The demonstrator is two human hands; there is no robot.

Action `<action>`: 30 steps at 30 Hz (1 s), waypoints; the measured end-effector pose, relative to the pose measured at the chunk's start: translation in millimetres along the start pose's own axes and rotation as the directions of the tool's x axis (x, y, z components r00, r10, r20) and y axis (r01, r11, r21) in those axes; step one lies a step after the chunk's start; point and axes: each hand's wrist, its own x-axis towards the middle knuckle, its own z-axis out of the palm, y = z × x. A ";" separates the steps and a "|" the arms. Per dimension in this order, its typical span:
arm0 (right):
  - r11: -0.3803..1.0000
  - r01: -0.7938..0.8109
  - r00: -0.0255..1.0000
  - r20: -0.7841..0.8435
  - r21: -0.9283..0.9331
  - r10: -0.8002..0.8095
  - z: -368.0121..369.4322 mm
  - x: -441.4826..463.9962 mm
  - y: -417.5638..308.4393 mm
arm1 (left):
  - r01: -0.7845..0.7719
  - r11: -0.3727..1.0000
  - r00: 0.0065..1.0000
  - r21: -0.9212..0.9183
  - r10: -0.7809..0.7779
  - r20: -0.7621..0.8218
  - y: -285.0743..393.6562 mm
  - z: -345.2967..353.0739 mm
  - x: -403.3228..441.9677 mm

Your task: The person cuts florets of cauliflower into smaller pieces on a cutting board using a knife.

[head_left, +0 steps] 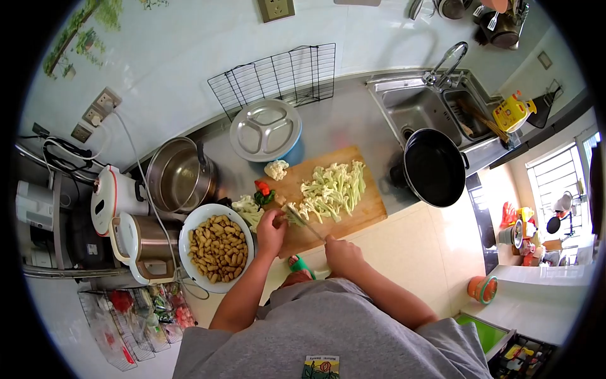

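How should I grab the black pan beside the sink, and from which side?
Probably with both hands, from your own side, where nothing stands in front of the black pan. Take the dark handle on its left and the small loop on its right; they sit on opposite sides of the round rim, which should keep it level.

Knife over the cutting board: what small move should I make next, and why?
I'd probably curl the fingers of your left hand back before slicing: they look close to the knife in your right hand, and cauliflower pieces lie right by the blade on the cutting board.
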 end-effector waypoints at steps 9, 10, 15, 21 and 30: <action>0.998 -0.026 0.999 -0.039 0.055 0.028 -2.5 -14.2 20.6 | 0.005 0.989 1.000 -0.145 -0.004 0.005 -13.5 6.3 -14.9; 0.995 -0.034 0.997 -0.071 0.094 0.041 -4.6 -16.9 25.7 | 0.046 0.975 0.998 -0.218 -0.036 0.051 -12.2 8.6 -16.7; 0.993 -0.078 0.994 -0.076 0.085 0.085 -17.3 -31.1 31.6 | 0.065 0.985 0.998 -0.158 -0.062 0.022 -6.3 19.3 -21.2; 0.999 -0.034 0.999 -0.030 -0.040 0.033 -12.5 -39.3 27.0 | -0.062 0.994 0.998 -0.093 0.061 -0.018 -10.1 20.5 -14.4; 0.994 -0.007 0.999 -0.044 -0.109 0.002 -2.1 -23.2 27.9 | -0.059 0.992 0.998 -0.112 0.059 -0.010 -10.6 20.2 -17.6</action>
